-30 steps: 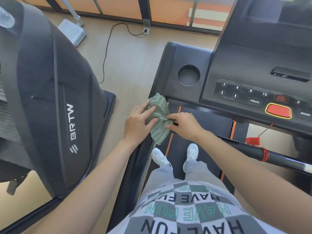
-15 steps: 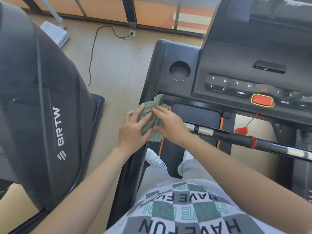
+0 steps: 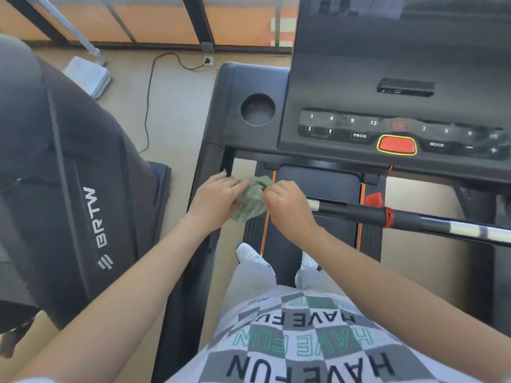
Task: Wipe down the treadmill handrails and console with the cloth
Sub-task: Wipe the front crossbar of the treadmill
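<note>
A crumpled green cloth (image 3: 253,197) sits between my two hands, just below the treadmill console (image 3: 359,106). My left hand (image 3: 215,199) holds the cloth from the left, its fingers lying over it. My right hand (image 3: 287,207) pinches the cloth's right edge with curled fingers. A black crossbar handrail (image 3: 414,218) with silver sensor patches runs from my right hand off to the right. The left side handrail (image 3: 204,172) drops from the console past my left hand. The console shows number keys and a red stop button (image 3: 396,145).
A second black machine marked BRTW (image 3: 69,189) stands close on the left. A round cup holder (image 3: 257,109) sits in the console's left corner. A red safety clip (image 3: 373,199) and cord wrap hang by the crossbar. A cable (image 3: 150,106) crosses the floor to a socket.
Both hands have bunched the cloth into a tighter wad and moved it down away from the console edge. The camera has shifted, bringing the console more into view.
</note>
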Demonstrator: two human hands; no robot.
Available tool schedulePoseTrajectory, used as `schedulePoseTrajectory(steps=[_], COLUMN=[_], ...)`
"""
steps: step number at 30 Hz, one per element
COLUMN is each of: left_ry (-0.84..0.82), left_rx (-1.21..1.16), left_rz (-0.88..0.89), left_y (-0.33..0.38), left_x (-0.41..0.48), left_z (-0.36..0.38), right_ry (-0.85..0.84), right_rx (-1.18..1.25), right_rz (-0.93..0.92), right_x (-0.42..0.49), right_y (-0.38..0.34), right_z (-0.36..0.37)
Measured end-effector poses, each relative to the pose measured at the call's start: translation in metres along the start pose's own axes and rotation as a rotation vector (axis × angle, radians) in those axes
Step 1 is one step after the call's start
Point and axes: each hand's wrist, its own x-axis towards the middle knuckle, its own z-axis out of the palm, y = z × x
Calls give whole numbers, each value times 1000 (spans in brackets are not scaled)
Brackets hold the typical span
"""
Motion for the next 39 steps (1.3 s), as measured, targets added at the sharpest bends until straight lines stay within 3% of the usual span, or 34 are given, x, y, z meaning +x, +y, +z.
schedulePoseTrajectory(steps=[9,11,15,19,23,33,39], left_ry=[-128,-164,-280,-343,-280,-193,-147], left_rx=[-9,-37,-17,44,-3,-33,-1], left_rz=[94,105,39,9,78,221,253], left_y=[47,51,32,32,54,184,204], left_x=[32,37,40,44,51,103,108], left_z=[13,11,6,7,12,30,35], right_ry=[232,158,-169,-400,-294,-38,11], right_rx=[-50,11,205,-59,-157,-250,-352], right_rz=[308,306,242,219,166,270,285], right_x=[-65,-62,-24,-2,-28,-121,-137], right_y=[49,40,11,10,34,113,123], right_z=[-41,-43,-31,-14,-17,-59,-71])
